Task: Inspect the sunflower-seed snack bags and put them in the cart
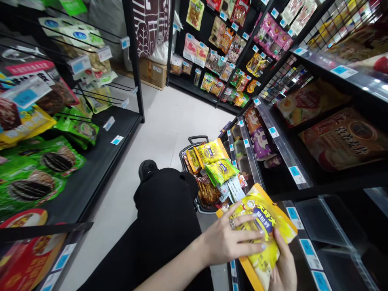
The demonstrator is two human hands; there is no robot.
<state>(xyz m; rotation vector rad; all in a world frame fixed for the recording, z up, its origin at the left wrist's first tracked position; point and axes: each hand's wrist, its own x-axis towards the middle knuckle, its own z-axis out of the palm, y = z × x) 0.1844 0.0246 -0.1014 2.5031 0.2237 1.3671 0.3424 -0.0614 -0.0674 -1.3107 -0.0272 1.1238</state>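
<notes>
Black shelving (100,161) lines both sides of the narrow aisle, leaving little floor. A basket (194,142) heaped with yellow and green snack packs sits by the person's black-clad knee (163,202), close enough to reach. Low at the right, a yellow snack bag (263,230) hovers over clear bins (327,220); the left hand (230,238) lies spread across its face, and the right hand (283,266) cups it from beneath.

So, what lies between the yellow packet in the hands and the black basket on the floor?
In the head view, nothing: the yellow packet overlaps the basket edge directly, both hands holding it.
</notes>
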